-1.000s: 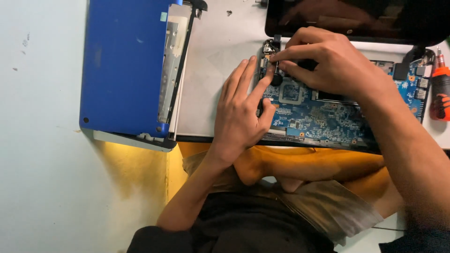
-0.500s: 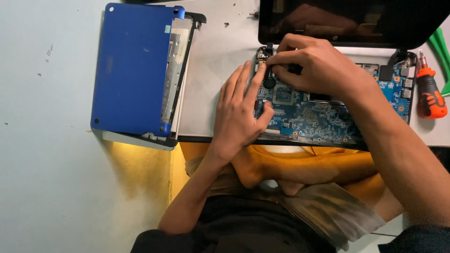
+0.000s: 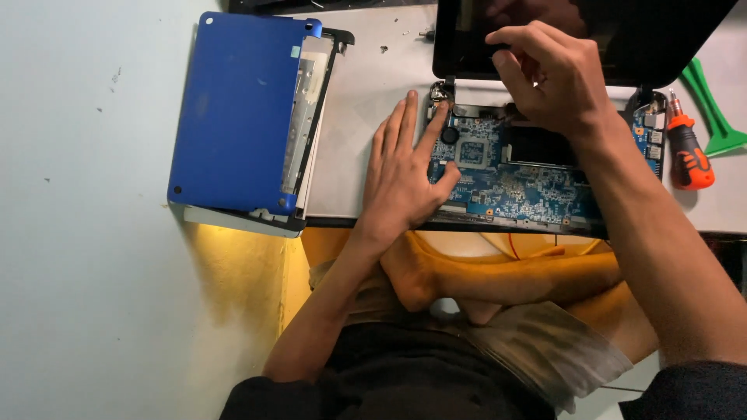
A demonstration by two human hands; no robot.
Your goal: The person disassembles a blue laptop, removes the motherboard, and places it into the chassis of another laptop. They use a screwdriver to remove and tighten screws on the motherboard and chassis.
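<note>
Broadly, the scene is a small laptop taken apart on a pale table (image 3: 373,93), seen from above a person sitting cross-legged. Largest of the parts is the blue bottom cover (image 3: 233,109), lying face up at the left edge of the table with a grey inner frame showing along its right side. Next is the dark screen panel (image 3: 622,39), which lies open at the far side and is joined by its hinges to the base. In that base sits the blue circuit board (image 3: 513,175), fully exposed. The left hand (image 3: 401,175) lies flat and open, palm down, on the board's left end, its fingertips reaching the left hinge (image 3: 440,92); it grips nothing and seems to steady the base. The right hand (image 3: 545,78) hovers over the hinge line, fingers curled together near the screen's lower edge; whether they pinch a small part cannot be told. An orange-handled screwdriver (image 3: 689,152) and a green pry tool (image 3: 712,117) lie at the right, well apart from both hands.

The work looks to be at the stage of freeing the screen or board near the hinges. A next move would probably call for a firm hold on the base and a careful touch around the hinge.
</note>
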